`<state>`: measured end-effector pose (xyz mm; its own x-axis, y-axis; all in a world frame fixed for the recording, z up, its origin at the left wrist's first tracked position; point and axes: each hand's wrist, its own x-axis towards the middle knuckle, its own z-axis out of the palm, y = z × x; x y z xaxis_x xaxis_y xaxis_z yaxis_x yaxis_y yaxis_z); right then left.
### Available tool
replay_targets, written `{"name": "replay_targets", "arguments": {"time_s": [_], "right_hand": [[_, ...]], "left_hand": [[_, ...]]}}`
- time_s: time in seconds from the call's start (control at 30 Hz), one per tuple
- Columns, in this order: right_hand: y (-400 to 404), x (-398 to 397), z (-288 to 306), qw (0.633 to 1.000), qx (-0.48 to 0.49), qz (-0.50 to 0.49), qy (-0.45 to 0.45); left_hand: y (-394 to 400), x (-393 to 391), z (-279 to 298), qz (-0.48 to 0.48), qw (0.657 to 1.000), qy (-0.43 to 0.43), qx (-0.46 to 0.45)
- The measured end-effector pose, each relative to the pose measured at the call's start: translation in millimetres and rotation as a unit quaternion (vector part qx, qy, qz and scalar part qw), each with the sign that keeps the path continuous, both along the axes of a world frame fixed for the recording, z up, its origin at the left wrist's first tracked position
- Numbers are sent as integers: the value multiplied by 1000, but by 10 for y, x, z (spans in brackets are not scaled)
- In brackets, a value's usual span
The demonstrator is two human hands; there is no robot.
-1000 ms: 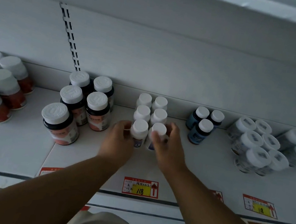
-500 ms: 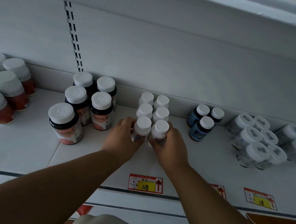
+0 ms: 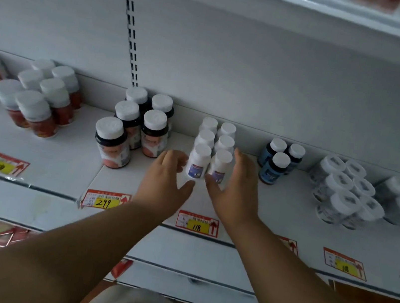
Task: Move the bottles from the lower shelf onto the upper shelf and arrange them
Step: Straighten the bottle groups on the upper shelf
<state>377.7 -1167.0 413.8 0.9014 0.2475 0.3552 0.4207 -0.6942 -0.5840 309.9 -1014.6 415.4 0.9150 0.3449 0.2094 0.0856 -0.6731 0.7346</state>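
Several small white bottles stand in two columns on the white shelf [image 3: 64, 172]. The front pair, a left white bottle [image 3: 198, 163] and a right white bottle [image 3: 220, 166], carry blue-purple labels. My left hand [image 3: 167, 180] is just left of the front pair, fingers spread and relaxed, thumb near the left bottle's base. My right hand [image 3: 236, 187] flanks the pair on the right, fingers straight alongside the right bottle, thumb in front. Neither hand grips a bottle.
Dark bottles with orange labels [image 3: 113, 143] stand left of my hands, red bottles [image 3: 35, 109] farther left. Blue bottles [image 3: 275, 163] and shrink-wrapped packs [image 3: 341, 194] stand to the right. Price tags [image 3: 197, 224] line the shelf's front edge. Another shelf [image 3: 347, 7] hangs above.
Both hands held the front two white bottles and pushed them back against the row. The fingers have now opened and drawn slightly away from the bottles.
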Motion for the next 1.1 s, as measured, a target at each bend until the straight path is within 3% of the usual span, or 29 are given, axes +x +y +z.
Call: {"name": "replay_targets", "arguments": {"time_s": [0.13, 0.27, 0.6, 0.9, 1.0, 1.1], "right_hand": [[43, -249, 73, 997, 33, 54, -41], [122, -505, 147, 994, 43, 100, -24], [879, -529, 352, 994, 72, 78, -14], [1741, -473, 197, 991, 129, 18, 17], [1801, -431, 180, 991, 129, -17, 29], [1809, -281, 190, 984, 161, -57, 58]], "left_hand": [[-74, -276, 128, 38, 998, -6, -50], [-76, -485, 244, 77, 986, 14, -146], [728, -558, 549, 28, 995, -74, -62], [1653, -383, 624, -43, 992, -99, -72], [1794, -293, 627, -27, 987, -97, -121], [1918, -124, 567, 33, 962, -66, -264]]}}
